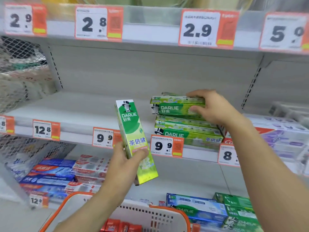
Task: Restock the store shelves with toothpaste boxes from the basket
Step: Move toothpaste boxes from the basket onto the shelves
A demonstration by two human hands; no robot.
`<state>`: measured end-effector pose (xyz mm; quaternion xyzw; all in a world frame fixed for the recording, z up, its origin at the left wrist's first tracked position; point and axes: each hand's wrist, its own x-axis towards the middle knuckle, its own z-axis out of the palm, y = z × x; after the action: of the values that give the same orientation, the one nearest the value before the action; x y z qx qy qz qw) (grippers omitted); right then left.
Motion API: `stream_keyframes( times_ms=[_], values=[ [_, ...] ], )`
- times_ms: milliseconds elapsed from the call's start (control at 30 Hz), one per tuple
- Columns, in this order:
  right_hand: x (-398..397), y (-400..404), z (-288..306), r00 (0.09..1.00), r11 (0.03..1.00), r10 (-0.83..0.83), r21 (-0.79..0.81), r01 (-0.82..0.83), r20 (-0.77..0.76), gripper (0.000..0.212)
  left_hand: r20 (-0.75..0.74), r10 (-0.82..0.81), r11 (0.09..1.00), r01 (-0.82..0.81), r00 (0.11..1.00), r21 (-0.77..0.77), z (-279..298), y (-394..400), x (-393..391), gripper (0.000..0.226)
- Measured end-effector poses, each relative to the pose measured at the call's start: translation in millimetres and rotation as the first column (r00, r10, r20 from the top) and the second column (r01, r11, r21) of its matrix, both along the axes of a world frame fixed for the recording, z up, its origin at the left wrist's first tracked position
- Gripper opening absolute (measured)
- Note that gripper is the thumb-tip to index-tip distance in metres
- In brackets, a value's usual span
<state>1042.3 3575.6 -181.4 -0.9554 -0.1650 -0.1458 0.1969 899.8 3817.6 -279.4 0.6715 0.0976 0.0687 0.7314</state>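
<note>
Presently we judge the step in hand to be seating a green Darlie toothpaste box on the stack at the front edge of the middle shelf (71,113). We advise that it be squared with the boxes beneath, long face outward, its label matching theirs, before the fingers let go; a carton left skewed could slide off the glossy one below.

Largest first: the shelf is pale painted metal, flat, with a slotted upright at each end and orange-bordered price tags (166,146) clipped along its front lip. The basket (160,213), low at the frame's bottom edge, is perforated white plastic with an orange rim; red cartons show inside it.

The stack of Darlie boxes (187,131) lies flat near the shelf's right end, slim printed cartons with sharp corners. The right hand (212,108) grasps the top box (175,106), thumb under, fingers over the far edge. The left hand (123,161) is curled round the lower half of a second Darlie box (132,131), held upright in front of the shelf lip, clear of it.
</note>
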Motion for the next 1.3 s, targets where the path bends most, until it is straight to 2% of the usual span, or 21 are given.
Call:
stream_keyframes(
  times_ms=[167,333,600,933,1000,1067,1133,1200,1300],
  values=[
    [14.6,-9.6,-14.2,0.987,0.985,-0.147,-0.102,0.141,-0.062,0.041,-0.022,-0.032,0.997,0.033,0.999,0.063,1.9,0.6,-2.0,0.045],
    [16.4,-2.3,-16.1,0.985,0.974,-0.153,-0.178,0.137,-0.079,0.047,-0.039,-0.069,0.990,0.073,0.997,0.122,0.0,2.3,-3.2,0.040],
    [20.3,1.3,-19.0,0.973,0.960,-0.228,-0.175,0.218,-0.035,0.048,-0.036,-0.087,0.981,0.092,0.996,0.171,-9.2,6.5,-2.1,0.025],
    [14.6,1.5,-14.5,0.976,0.963,-0.218,-0.164,0.212,-0.020,0.052,-0.021,-0.117,0.979,0.119,0.993,0.165,-12.0,7.3,-0.6,0.027],
    [6.2,8.9,-5.7,0.986,0.984,-0.147,-0.089,0.154,0.079,0.049,-0.007,-0.132,0.980,0.132,0.991,0.150,-11.2,7.3,0.1,0.029],
    [-8.6,25.2,3.6,0.996,0.997,-0.004,0.080,-0.004,0.094,0.038,0.021,-0.149,0.984,0.146,0.989,0.100,-8.6,7.1,0.1,0.032],
    [-27.0,45.8,8.6,0.965,0.944,0.225,0.275,-0.182,-0.133,0.033,0.061,-0.144,0.989,0.142,0.988,0.041,-5.2,6.4,-0.2,0.034],
    [-40.0,64.1,4.2,0.820,0.856,0.440,0.447,-0.260,-0.366,0.042,0.114,-0.114,0.993,0.114,0.987,0.006,-1.7,4.4,-1.0,0.034],
    [-48.9,84.6,-6.8,0.683,0.805,0.557,0.509,-0.304,-0.473,0.047,0.187,-0.075,0.997,0.073,0.980,0.017,-0.2,1.6,-1.9,0.035]
  ],
)
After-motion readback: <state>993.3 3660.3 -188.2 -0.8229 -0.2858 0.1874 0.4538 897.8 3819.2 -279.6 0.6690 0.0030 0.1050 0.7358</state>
